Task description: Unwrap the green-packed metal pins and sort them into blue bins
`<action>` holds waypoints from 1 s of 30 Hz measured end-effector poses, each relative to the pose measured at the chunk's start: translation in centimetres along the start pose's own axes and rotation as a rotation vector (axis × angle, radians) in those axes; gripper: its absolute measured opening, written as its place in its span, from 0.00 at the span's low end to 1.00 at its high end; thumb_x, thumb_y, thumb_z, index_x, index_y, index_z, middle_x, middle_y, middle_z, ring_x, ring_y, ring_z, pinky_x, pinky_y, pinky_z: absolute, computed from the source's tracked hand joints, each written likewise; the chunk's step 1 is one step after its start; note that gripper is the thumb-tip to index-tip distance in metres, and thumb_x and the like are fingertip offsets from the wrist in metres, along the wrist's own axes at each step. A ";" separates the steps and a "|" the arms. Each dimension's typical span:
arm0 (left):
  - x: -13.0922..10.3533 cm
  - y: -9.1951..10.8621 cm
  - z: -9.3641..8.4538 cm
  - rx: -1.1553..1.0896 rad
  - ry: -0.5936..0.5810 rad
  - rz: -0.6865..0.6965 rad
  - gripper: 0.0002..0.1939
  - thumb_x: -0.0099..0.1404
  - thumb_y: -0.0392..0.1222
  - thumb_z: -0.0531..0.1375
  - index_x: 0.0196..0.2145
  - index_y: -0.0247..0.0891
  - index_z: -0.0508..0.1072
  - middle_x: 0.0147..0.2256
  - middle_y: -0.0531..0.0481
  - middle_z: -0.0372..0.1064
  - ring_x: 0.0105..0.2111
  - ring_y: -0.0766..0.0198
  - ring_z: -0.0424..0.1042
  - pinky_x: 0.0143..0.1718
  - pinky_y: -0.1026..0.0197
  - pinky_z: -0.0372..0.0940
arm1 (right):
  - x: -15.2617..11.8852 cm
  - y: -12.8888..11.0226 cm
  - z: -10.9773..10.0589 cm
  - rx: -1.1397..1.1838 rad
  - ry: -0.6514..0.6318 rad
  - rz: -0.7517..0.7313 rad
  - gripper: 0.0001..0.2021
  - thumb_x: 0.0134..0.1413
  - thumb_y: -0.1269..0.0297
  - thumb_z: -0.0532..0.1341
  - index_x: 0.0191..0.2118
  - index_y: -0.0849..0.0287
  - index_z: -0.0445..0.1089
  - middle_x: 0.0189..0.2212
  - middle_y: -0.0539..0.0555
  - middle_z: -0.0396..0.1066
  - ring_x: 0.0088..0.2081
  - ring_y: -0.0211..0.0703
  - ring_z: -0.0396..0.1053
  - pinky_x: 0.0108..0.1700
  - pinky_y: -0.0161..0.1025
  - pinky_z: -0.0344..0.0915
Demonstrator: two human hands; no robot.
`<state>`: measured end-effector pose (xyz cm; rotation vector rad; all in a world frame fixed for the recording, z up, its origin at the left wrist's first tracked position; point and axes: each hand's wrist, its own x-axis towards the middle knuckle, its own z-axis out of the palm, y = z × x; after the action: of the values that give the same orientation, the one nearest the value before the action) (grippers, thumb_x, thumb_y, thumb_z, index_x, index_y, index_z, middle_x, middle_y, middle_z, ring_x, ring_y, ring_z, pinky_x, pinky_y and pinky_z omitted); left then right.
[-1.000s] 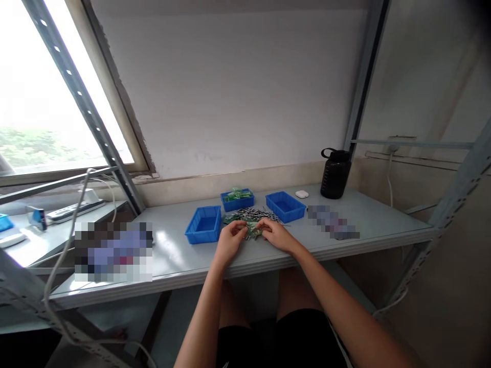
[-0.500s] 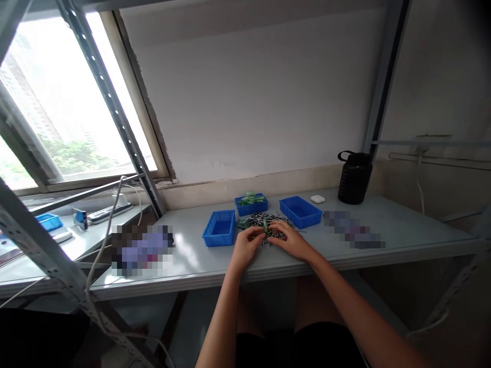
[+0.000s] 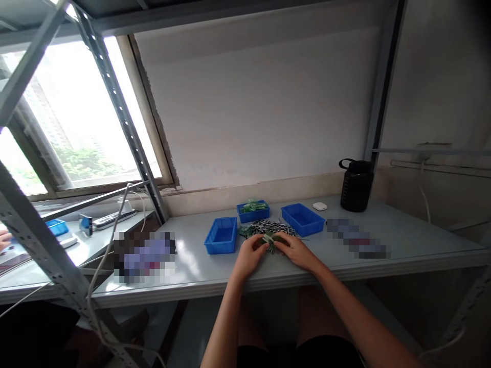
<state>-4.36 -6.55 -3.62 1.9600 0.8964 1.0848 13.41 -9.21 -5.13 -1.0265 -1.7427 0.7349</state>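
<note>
Close to the table's front edge, my left hand [image 3: 250,254] and my right hand [image 3: 294,249] pinch a small green item [image 3: 267,237] between them. Behind the fingers lies a pile of thin dark and silvery pieces [image 3: 272,226], with some green ones at its left. A blue tray [image 3: 252,217] at the back holds green packets [image 3: 253,205]. To the left of the hands sits a blue tray [image 3: 221,249] with nothing visible in it, and another such blue tray [image 3: 307,230] stands behind the right hand.
A black bottle [image 3: 356,189] and a small white case [image 3: 319,206] stand at the back right. Blurred patches lie left [image 3: 146,255] and right [image 3: 356,237]. Metal shelf posts frame the table. Another person's hand [image 3: 4,238] shows at far left.
The view has tilted up slightly, so the table appears lower. The green item between my hands now lies more slanted. Another person's hand has come into view at the far left.
</note>
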 end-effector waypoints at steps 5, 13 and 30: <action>-0.1 0.3 -0.2 -0.001 -0.007 0.019 0.12 0.60 0.47 0.56 0.30 0.34 0.72 0.25 0.51 0.66 0.27 0.64 0.64 0.29 0.64 0.58 | 0.0 -0.4 -0.1 -0.087 0.084 -0.017 0.12 0.54 0.56 0.56 0.39 0.57 0.68 0.35 0.52 0.70 0.36 0.43 0.66 0.38 0.38 0.62; -0.1 0.8 -0.6 0.087 0.129 0.083 0.13 0.59 0.46 0.56 0.27 0.35 0.75 0.26 0.49 0.64 0.30 0.63 0.63 0.32 0.62 0.58 | 0.0 0.2 0.1 0.103 -0.028 0.106 0.17 0.58 0.54 0.51 0.42 0.59 0.69 0.20 0.48 0.68 0.22 0.38 0.65 0.27 0.37 0.63; -0.2 0.4 -0.4 -0.059 0.036 -0.047 0.21 0.57 0.44 0.60 0.47 0.33 0.71 0.35 0.44 0.72 0.32 0.61 0.69 0.33 0.61 0.64 | -0.3 -0.8 -0.2 0.054 0.001 0.037 0.18 0.55 0.56 0.55 0.51 0.54 0.66 0.43 0.55 0.70 0.33 0.43 0.69 0.33 0.40 0.66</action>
<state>-4.74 -6.79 -3.18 1.8676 0.9151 1.1096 13.40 -9.90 -4.50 -1.0250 -1.6984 0.8007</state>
